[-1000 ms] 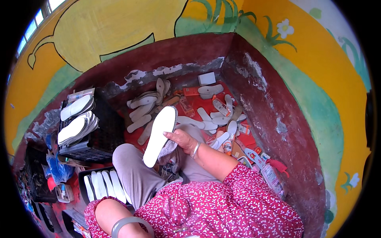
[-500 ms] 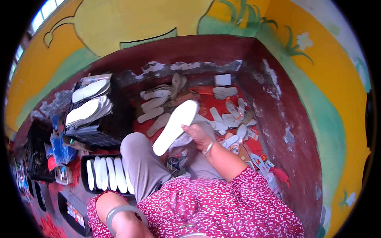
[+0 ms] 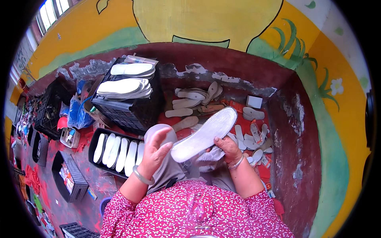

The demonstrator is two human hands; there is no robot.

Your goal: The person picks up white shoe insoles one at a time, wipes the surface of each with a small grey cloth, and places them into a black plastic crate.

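Note:
A white shoe insole (image 3: 204, 135) is held up over my lap, tilted, its wide end up to the right. My right hand (image 3: 227, 149) grips its right edge, thumb on top. A greyish cloth (image 3: 210, 155) hangs below the insole by that hand. My left hand (image 3: 156, 148) is raised near the insole's narrow lower end, fingers apart and holding nothing; a small gap seems to lie between them. To the left of my knee, a black basket (image 3: 107, 171) holds a row of white insoles (image 3: 122, 154) standing on edge.
Stacked white insoles (image 3: 125, 88) lie on an upturned black crate (image 3: 131, 113). More insoles (image 3: 192, 97) are piled on the red floor by the wall. Loose insoles (image 3: 248, 141) and packets lie to the right. A patterned bin (image 3: 77, 178) and blue plastic bag (image 3: 77, 113) are at left.
My left hand has come up from the lower edge toward the insole. The insole has shifted right and tilted flatter. The view has turned left.

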